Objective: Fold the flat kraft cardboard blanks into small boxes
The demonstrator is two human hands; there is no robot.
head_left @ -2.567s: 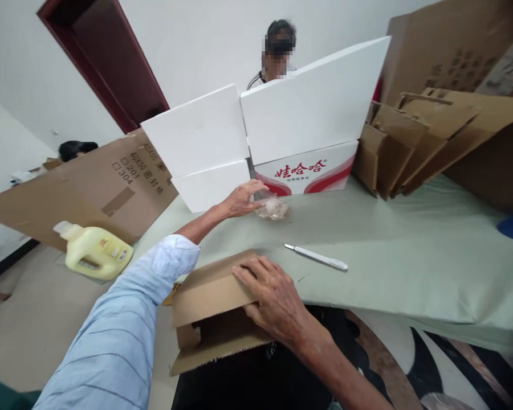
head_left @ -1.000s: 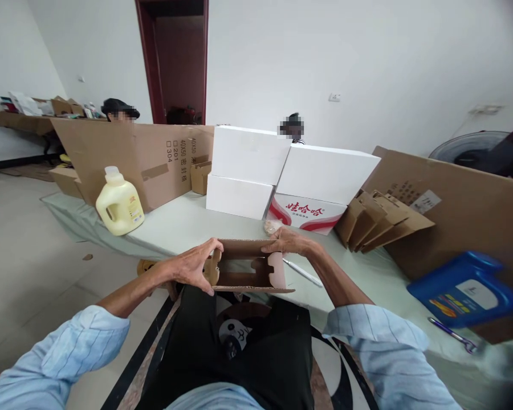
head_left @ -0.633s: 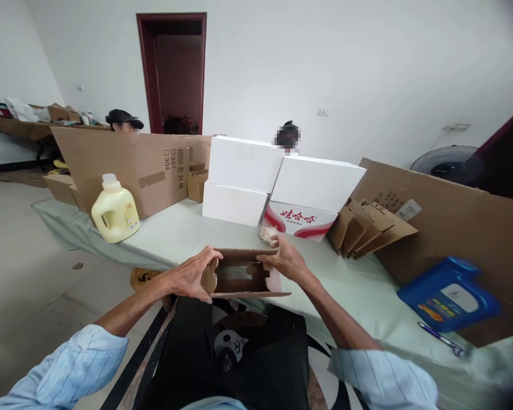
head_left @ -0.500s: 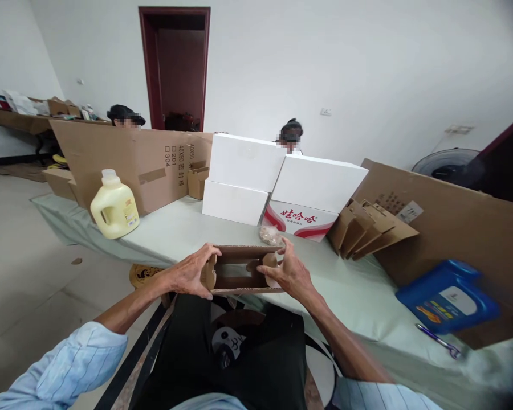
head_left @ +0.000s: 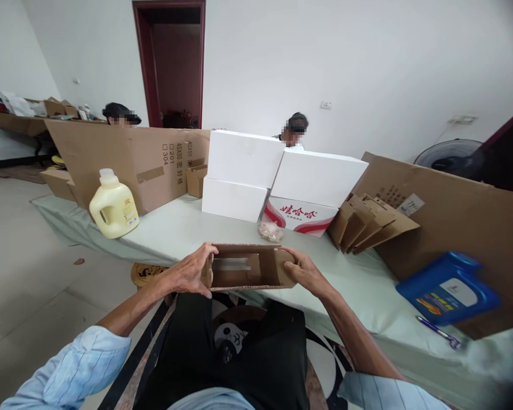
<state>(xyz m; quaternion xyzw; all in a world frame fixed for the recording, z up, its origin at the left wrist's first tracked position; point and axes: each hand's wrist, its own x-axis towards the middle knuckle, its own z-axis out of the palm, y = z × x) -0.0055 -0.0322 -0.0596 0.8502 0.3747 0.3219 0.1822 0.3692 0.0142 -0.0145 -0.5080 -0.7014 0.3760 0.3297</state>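
Between my hands is a narrow brown cardboard box (head_left: pixel 248 249), its long opening facing up toward me and a flap showing at its right end. My left hand (head_left: pixel 193 270) grips the left end, thumb and fingers spread across the two long walls. At the right end, my right hand (head_left: pixel 305 271) is closed on the flap and the end wall. Through the opening I see the inner walls and a pale gap in the far side. Just beyond the box, a small clear plastic bag (head_left: pixel 271 232) with light-coloured contents lies on the green-covered table (head_left: pixel 171 228).
White boxes (head_left: pixel 243 159) are stacked at the back beside a red-printed carton (head_left: pixel 299 215). A yellow jug (head_left: pixel 113 205) stands left. Folded cardboard pieces (head_left: pixel 363 225), a blue jug (head_left: pixel 448 290) and a purple-handled tool (head_left: pixel 438 331) are right. Two people sit behind the cardboard panels.
My right hand has moved from inside the box's right end outward to the right. The flap there now lies folded outward, and the inside is more exposed.
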